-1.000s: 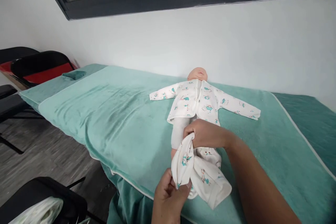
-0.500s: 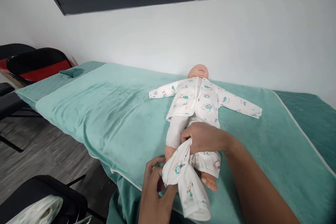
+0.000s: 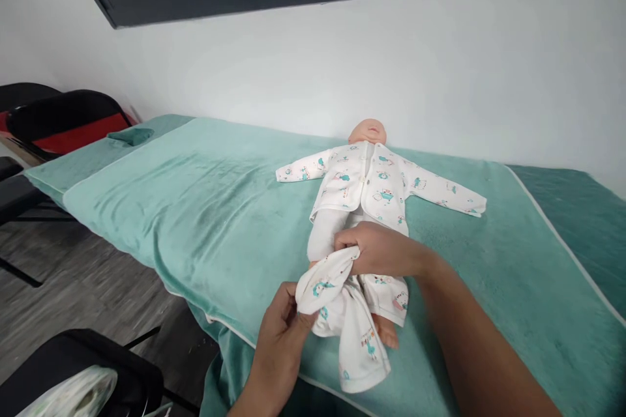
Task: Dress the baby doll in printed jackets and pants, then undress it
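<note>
A black chair stands left of the left hand, which pinches a fold of printed trousers. These lie bunched between both hands, at the doll's lower legs; its jacketed body lies beyond the hands. The right hand grips the trousers' far side.

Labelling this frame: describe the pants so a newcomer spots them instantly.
On the green cover by the wall, a doll lies head to the wall. The pants are at its legs, nearer the camera than the jacket. Both are printed white, but the pants are partly bunched, the jacket spread.
</note>
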`<state>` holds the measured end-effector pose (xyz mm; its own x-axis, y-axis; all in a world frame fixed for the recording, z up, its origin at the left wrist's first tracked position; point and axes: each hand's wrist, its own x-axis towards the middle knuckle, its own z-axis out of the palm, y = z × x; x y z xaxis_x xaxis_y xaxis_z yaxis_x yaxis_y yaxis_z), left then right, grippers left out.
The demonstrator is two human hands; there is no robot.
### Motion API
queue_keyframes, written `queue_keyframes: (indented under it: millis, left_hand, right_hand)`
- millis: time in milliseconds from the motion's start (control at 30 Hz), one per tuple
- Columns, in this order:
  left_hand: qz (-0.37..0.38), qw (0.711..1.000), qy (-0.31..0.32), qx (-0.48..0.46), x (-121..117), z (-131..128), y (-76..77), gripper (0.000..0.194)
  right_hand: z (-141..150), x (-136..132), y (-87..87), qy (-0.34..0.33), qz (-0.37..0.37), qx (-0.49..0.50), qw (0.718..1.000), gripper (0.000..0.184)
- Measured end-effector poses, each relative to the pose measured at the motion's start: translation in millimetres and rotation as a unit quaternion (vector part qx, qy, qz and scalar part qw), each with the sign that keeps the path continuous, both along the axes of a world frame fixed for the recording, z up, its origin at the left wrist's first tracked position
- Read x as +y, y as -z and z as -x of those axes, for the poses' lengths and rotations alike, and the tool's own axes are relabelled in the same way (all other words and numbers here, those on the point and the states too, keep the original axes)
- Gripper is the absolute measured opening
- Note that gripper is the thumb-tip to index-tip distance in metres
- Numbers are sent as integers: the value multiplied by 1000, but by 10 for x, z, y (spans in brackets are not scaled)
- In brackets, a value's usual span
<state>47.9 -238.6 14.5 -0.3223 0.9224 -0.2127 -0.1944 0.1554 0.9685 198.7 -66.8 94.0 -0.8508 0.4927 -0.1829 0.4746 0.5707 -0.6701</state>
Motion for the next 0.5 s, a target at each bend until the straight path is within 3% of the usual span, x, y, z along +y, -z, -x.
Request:
queue_keyframes:
  millis: [167, 367, 500]
  left_hand:
    - [-14, 994, -3, -109, 102, 5, 11, 27]
    - [-21, 956, -10, -291, 131, -180, 94, 42]
    - [-5, 944, 13, -329, 165, -123, 145, 42]
  right_hand:
    - [-13, 22, 9, 13, 41, 34, 998, 28]
    - [-28, 59, 13, 8, 71, 41, 997, 35]
    - [-28, 40, 14, 22, 69, 48, 996, 39]
